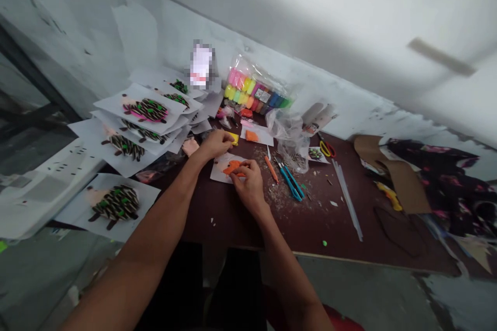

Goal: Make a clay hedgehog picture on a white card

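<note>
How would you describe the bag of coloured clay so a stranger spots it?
On the dark brown table, look to the far edge by the white wall. There stands a clear plastic bag of modelling clay, the only thing holding a rainbow row of blocks.

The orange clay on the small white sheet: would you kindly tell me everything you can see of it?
The orange clay is a small, matte, soft-looking piece of modelling material, flattened and irregular, with uneven edges; it may be more than one piece, but that is too small to tell. It lies on a white paper sheet on a dark brown table top. The fingers of the right hand press on its right end, while the left hand stays just beyond it, apart.
</note>
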Action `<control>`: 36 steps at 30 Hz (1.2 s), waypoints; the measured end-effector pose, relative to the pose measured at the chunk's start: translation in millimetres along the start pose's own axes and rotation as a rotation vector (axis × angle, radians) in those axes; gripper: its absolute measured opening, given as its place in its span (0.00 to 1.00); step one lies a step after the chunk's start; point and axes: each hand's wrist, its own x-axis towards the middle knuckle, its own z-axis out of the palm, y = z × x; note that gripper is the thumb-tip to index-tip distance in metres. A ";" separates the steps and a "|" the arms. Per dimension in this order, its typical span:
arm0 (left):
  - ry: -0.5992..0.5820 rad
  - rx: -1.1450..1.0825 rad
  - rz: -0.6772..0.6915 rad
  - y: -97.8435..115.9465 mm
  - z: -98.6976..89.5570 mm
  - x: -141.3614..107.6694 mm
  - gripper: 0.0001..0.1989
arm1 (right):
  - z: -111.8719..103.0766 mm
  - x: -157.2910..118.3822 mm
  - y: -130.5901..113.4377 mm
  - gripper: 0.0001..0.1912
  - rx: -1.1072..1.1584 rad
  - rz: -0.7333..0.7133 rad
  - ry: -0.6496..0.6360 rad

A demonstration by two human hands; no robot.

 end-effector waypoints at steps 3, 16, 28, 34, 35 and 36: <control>-0.016 0.067 0.036 -3.4 1.6 1.0 0.14 | 2.8 0.5 -0.7 0.04 -0.036 -0.004 -0.024; 0.014 0.282 0.042 -4.0 3.0 -4.7 0.14 | 9.6 3.6 -1.2 0.04 -0.147 -0.039 -0.041; -0.145 0.264 0.035 1.3 -1.7 -9.1 0.16 | 8.2 1.9 -5.1 0.08 -0.125 -0.139 -0.030; -0.158 0.274 0.033 0.9 -2.7 -8.4 0.16 | 3.9 -4.7 -4.3 0.16 -0.105 -0.220 0.001; -0.160 0.278 0.030 0.9 -2.6 -8.1 0.16 | 3.1 -6.2 -3.3 0.19 -0.117 -0.228 0.010; -0.162 0.283 0.028 0.8 -2.5 -7.8 0.16 | 2.4 -7.5 -2.3 0.21 -0.138 -0.233 0.015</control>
